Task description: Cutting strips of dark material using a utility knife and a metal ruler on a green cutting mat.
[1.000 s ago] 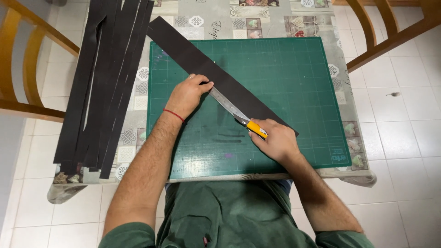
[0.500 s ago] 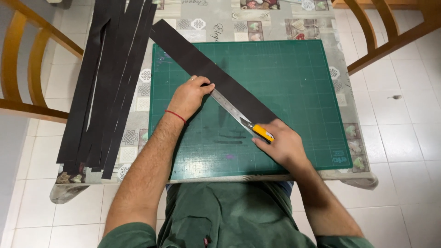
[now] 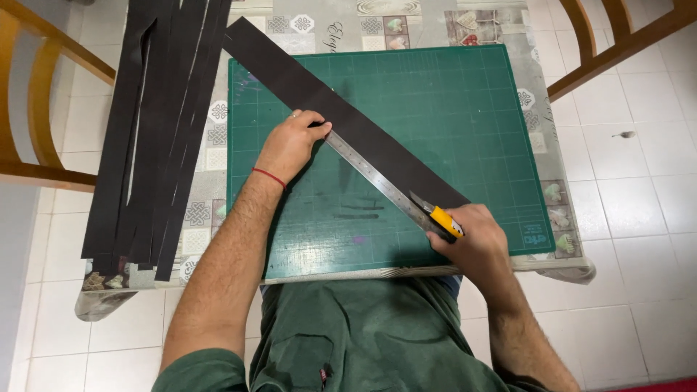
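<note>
A long black strip (image 3: pixel 341 109) lies diagonally across the green cutting mat (image 3: pixel 450 94). A steel ruler (image 3: pixel 374 178) runs along the strip's lower edge. My left hand (image 3: pixel 290 145) presses down on the ruler's upper end, fingers spread over it and the strip. My right hand (image 3: pixel 470 243) grips a yellow utility knife (image 3: pixel 439 218), its blade against the ruler's lower end near the mat's front edge.
Several cut black strips (image 3: pixel 156 123) lie stacked on the patterned tablecloth (image 3: pixel 210 156) left of the mat. Wooden chairs stand at the left (image 3: pixel 36 109) and upper right (image 3: pixel 617 43). White tiled floor surrounds the small table.
My right hand has drawn the knife down along the ruler toward me. My left hand has stayed pressed on the ruler.
</note>
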